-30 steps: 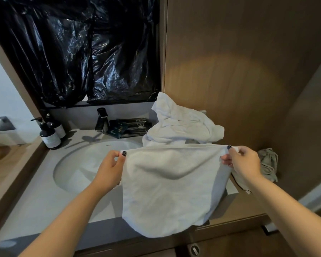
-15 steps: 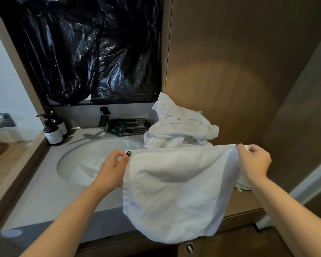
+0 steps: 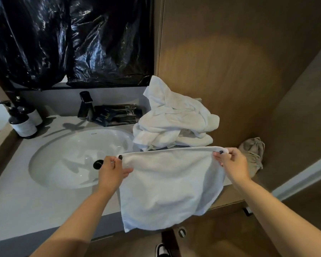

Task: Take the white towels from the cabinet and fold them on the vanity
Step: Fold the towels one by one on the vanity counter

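Two black plastic sheets [image 3: 70, 39] cover wall above grey vanity [image 3: 26, 204]. One white towel [image 3: 167, 186] hangs over vanity's front edge — left hand [image 3: 112, 170] and right hand [image 3: 232, 164] each pinch top corner. One crumpled towel heap [image 3: 174, 119] behind. Two pump bottles [image 3: 23, 119] — labels unreadable.

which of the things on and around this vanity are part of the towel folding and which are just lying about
Part of the job:
- white terry towel held up by left hand and right hand
- crumpled pile of white towels
- grey stone vanity top

Just lying about:
- two dark pump bottles with white labels
- black faucet
- dark packets
- grey-beige crumpled cloth
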A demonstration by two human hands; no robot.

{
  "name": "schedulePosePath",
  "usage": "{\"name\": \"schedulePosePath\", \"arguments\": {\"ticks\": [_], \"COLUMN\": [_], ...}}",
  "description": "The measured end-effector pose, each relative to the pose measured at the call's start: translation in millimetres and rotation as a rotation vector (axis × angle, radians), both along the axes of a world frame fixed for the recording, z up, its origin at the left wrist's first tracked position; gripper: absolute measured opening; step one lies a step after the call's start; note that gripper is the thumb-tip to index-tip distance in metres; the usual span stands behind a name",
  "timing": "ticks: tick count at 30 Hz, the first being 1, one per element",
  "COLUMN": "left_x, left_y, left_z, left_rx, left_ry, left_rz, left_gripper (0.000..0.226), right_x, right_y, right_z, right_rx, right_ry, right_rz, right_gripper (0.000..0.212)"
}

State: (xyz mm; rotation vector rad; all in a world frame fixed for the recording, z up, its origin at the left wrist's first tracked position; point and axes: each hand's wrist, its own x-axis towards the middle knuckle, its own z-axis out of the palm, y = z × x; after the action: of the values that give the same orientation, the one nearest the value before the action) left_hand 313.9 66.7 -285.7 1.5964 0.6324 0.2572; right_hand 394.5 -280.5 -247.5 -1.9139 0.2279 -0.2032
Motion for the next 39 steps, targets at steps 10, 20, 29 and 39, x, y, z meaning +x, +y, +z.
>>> {"name": "schedulePosePath", "arguments": {"ticks": [10, 20, 29, 39], "left_x": [57, 38, 44, 46], "left_y": [-22, -73, -56, -58], "left_z": [-59, -85, -94, -92], "left_rx": [0.036, 0.889, 1.155, 1.159], "left_ry": [0.265, -0.071, 0.230, 0.273], "left_rz": [0.260, -0.243, -0.585, -0.579], "left_gripper": [0.025, 0.043, 0.067, 0.068], "right_x": [64, 20, 35, 72], "right_y": [31, 83, 92, 3], "right_z": [-78, -109, -132, -132], "right_rx": [-0.148, -0.752, -1.112, -1.101], "right_ry": [0.339, -0.077, -0.097, 0.198], "right_rz": [0.216, 0.670, 0.860, 0.582], "right_gripper": [0.048, 0.060, 0.069, 0.084]}}
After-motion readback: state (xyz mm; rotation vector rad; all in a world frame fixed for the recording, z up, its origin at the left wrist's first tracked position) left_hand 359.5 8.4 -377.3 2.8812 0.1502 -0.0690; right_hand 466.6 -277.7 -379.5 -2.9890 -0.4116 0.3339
